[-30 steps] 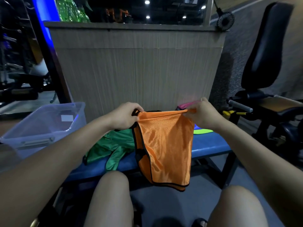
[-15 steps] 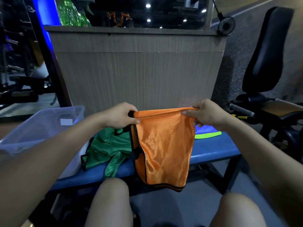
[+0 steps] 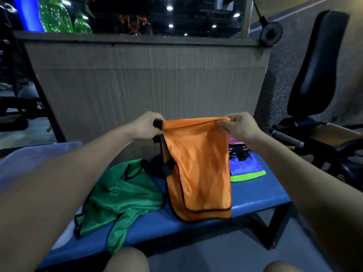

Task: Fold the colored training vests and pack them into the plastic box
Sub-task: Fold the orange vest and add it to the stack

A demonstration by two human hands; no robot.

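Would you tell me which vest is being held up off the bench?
The orange vest, pinched at its top edge by both hands; the green vest lies crumpled on the bench.

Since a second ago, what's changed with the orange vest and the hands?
The orange vest has been lifted a little; its lower edge, which hung below the bench's front edge, now hangs in front of the blue bench. Left hand and right hand still pinch its top corners. The green vest still lies crumpled on the bench.

Dim room w/ ceiling spotlights (image 3: 170, 8) up top — motion blur, wide-angle warp at edges.
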